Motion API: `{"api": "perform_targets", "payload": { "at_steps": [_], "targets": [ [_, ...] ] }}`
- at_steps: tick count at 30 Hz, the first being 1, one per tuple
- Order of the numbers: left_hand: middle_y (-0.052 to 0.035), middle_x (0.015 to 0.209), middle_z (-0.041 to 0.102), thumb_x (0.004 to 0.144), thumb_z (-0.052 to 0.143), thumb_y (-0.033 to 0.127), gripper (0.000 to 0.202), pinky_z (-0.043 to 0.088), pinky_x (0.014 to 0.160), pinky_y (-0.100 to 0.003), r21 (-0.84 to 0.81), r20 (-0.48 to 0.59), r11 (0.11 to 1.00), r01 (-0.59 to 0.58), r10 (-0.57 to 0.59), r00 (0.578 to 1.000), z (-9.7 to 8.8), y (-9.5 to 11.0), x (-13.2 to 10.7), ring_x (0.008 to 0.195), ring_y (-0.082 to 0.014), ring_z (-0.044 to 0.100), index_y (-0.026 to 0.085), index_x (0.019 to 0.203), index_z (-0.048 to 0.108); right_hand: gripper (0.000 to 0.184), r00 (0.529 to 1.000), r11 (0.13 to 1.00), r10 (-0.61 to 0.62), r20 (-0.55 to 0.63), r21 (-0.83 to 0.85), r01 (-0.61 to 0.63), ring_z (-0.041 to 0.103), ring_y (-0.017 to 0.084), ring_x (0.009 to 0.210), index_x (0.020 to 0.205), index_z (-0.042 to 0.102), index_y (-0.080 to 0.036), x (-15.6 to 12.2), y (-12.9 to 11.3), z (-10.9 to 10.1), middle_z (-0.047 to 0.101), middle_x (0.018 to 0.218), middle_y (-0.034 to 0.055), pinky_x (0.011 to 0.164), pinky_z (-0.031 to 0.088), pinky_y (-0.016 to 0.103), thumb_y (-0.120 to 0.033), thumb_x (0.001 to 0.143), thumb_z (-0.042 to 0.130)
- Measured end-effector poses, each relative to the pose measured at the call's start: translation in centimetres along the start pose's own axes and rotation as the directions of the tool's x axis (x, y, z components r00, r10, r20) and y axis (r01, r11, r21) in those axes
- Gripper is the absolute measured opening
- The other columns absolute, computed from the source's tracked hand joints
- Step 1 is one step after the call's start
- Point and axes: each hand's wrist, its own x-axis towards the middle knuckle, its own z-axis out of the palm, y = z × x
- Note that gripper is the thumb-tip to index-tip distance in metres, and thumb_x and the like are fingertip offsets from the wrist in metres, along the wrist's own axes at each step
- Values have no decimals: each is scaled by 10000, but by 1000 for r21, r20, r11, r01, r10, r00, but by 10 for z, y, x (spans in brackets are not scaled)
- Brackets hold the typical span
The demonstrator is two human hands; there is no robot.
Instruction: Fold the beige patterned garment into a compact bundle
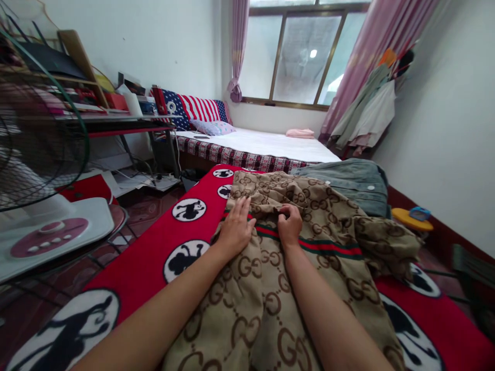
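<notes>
Presumably for steadiness, the patterned garment [268, 281] on the red cloth [150, 247] is pressed by the left hand [236, 228], fingers extended; a fold is pinched by the right hand [290, 224], fingers curled.

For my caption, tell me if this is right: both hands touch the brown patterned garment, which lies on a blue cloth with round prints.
Not blue: the head view shows a red cloth with round prints. The left hand and right hand do touch the brown patterned garment.
</notes>
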Motion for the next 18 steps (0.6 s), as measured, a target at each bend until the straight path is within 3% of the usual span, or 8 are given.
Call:
{"api": "perform_targets", "payload": {
  "at_steps": [3, 7, 9, 11, 14, 16, 18],
  "targets": [
    [-208, 1529, 343, 937, 463, 380, 612, 241, 1178, -463, 216, 135, 976, 33, -64, 989, 28, -19, -4, 1435, -315, 291, 72, 1461, 385, 225, 987, 998, -26, -156, -65, 16, 568, 236, 1073, 890, 559, -201, -1, -8, -10, 609, 1087, 115, 960, 430, 380, -116, 744, 411],
    [-162, 1524, 374, 946, 427, 431, 588, 253, 1172, -446, 298, 113, 955, 14, -50, 992, 38, -25, -10, 1422, -293, 329, 150, 1463, 409, 286, 958, 987, -93, -270, -148, 54, 501, 263, 1199, 1012, 554, -184, 27, -11, -18, 576, 1195, 141, 1039, 362, 435, -136, 763, 424],
    [-154, 1516, 392, 943, 431, 437, 584, 265, 1166, -440, 300, 95, 954, 17, -47, 994, 38, -23, -11, 1413, -289, 346, 161, 1457, 421, 329, 976, 993, -17, -218, -121, -10, 513, 264, 1190, 1091, 536, -158, 53, -7, -18, 575, 1212, 160, 1031, 372, 428, -159, 778, 434],
    [-157, 1514, 394, 943, 435, 440, 587, 270, 1164, -443, 290, 87, 957, 17, -44, 995, 37, -23, -11, 1410, -288, 353, 163, 1460, 418, 351, 981, 979, 178, -72, -92, -184, 553, 281, 1137, 1127, 527, -132, 80, -2, -14, 601, 1172, 182, 996, 403, 436, -231, 790, 507],
    [-171, 1517, 383, 948, 431, 439, 590, 259, 1169, -443, 266, 101, 964, 16, -44, 994, 36, -23, -10, 1415, -290, 341, 157, 1466, 412, 315, 908, 920, 392, 146, -92, -382, 625, 323, 1002, 911, 593, -137, 107, 3, -6, 671, 951, 169, 879, 474, 447, -291, 664, 714],
    [-175, 1520, 377, 952, 425, 438, 586, 251, 1172, -443, 254, 116, 967, 18, -49, 992, 36, -23, -10, 1420, -291, 331, 154, 1464, 416, 261, 896, 917, 397, 199, -47, -396, 663, 322, 871, 704, 572, -160, 117, 2, -5, 665, 765, 111, 768, 515, 415, -239, 562, 777],
    [-176, 1524, 369, 952, 426, 440, 586, 248, 1175, -442, 250, 127, 968, 25, -58, 990, 35, -23, -11, 1424, -292, 324, 149, 1462, 420, 251, 908, 923, 366, 202, 45, -382, 673, 282, 754, 640, 533, -169, 123, -2, -12, 637, 681, 58, 667, 535, 369, -210, 553, 764]
  ]
}}
